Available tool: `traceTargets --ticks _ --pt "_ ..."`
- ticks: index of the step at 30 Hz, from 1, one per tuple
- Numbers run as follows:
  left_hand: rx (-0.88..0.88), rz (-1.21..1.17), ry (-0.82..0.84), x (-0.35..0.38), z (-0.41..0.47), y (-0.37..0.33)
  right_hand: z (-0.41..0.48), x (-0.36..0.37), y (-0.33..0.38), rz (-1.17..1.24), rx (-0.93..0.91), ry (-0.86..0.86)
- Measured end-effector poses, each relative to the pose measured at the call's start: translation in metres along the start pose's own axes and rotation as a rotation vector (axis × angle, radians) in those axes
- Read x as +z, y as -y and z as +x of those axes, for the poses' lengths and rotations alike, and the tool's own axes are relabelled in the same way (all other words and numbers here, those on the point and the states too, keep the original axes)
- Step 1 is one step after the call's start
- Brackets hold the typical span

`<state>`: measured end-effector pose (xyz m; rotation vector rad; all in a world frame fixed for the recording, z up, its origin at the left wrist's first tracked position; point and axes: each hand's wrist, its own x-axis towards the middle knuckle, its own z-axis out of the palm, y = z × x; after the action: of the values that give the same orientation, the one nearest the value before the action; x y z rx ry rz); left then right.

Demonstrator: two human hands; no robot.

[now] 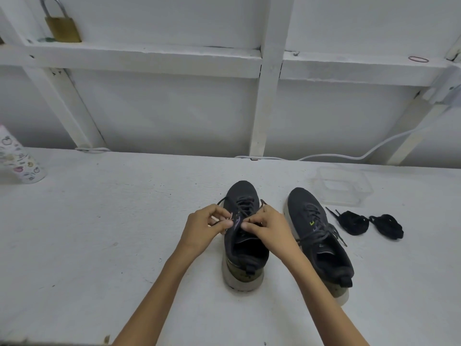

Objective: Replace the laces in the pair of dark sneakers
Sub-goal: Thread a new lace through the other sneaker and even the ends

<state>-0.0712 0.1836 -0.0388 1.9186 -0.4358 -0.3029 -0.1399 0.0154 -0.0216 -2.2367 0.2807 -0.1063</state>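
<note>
Nearest the person, just behind the fingers, the heel and open collar of the left-hand sneaker (245, 248) sit on the white counter (99, 233), toe pointing away. Over its tongue both hands meet. The left hand (202, 228) pinches a lace end between thumb and forefinger, and the right hand (273, 229) has its fingers (247, 226) curled onto the lace (245, 204) at the top eyelets, so both are closed on that lace. Ahead of the fingers, the lace runs through the lower eyelets, and loose ends loop out on either side. Just to the right of the right hand stands the second sneaker (319, 236), laced but untied, its ends trailing over its side. Farther right of the fingers, two coiled bundles of black laces (353, 222) lie on the counter, apart from both shoes. Beyond them is a clear plastic tub (344, 188). Judged from this, the job is at an early stage. If the bundles are the replacements, neither has gone into a shoe, and the first sneaker's lace is only being worked loose at the top. Left to do would be stripping both shoes, threading in both bundles and tying them.
</note>
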Motion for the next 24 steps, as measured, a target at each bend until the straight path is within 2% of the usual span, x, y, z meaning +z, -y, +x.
traceTargets --ticks 8,12,17,24 --pt "0.04 0.066 0.009 -0.001 0.001 -0.002 0.0 -0.002 0.002 0.148 0.004 0.018" --pt "0.115 0.196 -0.01 -0.002 0.002 -0.005 0.001 -0.002 0.0 0.19 0.018 0.023" --pt "0.194 0.346 0.064 -0.007 0.006 -0.012 0.002 -0.001 -0.001 0.211 0.029 0.034" --pt "0.22 0.384 0.109 -0.01 0.008 -0.016 0.001 0.0 -0.002 0.249 0.028 0.038"
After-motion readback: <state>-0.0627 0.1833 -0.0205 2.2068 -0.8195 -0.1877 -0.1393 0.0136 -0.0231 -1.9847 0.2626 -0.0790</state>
